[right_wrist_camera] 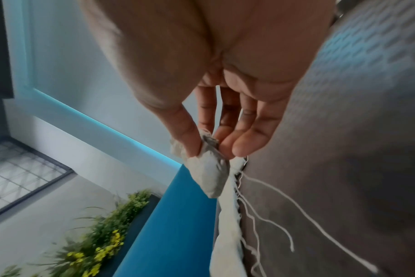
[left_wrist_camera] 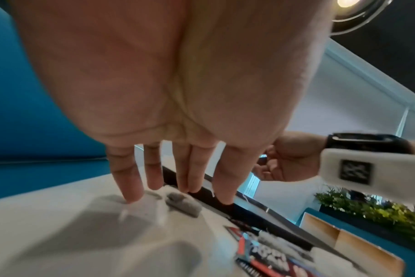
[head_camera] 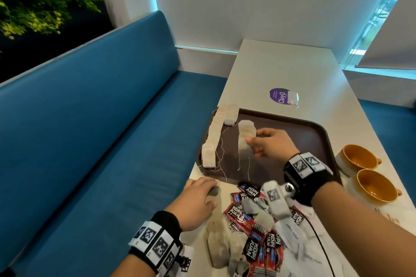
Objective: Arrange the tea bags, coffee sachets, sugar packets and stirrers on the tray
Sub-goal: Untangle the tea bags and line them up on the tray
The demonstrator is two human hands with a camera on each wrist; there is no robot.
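A brown tray [head_camera: 304, 139] lies on the white table [head_camera: 281, 67]. A row of tea bags [head_camera: 213, 139] lines its left edge, strings trailing across it. My right hand [head_camera: 253, 145] hovers over the tray's left half and pinches a small stack of tea bags [head_camera: 245, 135] between thumb and fingers; the right wrist view shows the pinched tea bag [right_wrist_camera: 208, 168] above the row. My left hand [head_camera: 208, 192] lies flat on the table by the tray's near-left corner, straight fingertips [left_wrist_camera: 130, 195] touching a loose tea bag [left_wrist_camera: 182, 203]. A pile of red-black coffee sachets [head_camera: 252, 252] and tea bags [head_camera: 218, 247] sits in front.
Two orange-lined cups [head_camera: 360, 157] [head_camera: 374, 184] stand at the table's right edge beside the tray. A purple sticker [head_camera: 278, 95] and a clear packet [head_camera: 293, 98] lie beyond the tray. White paper packets [head_camera: 292, 231] lie by the pile. A blue bench [head_camera: 101, 130] runs along the left.
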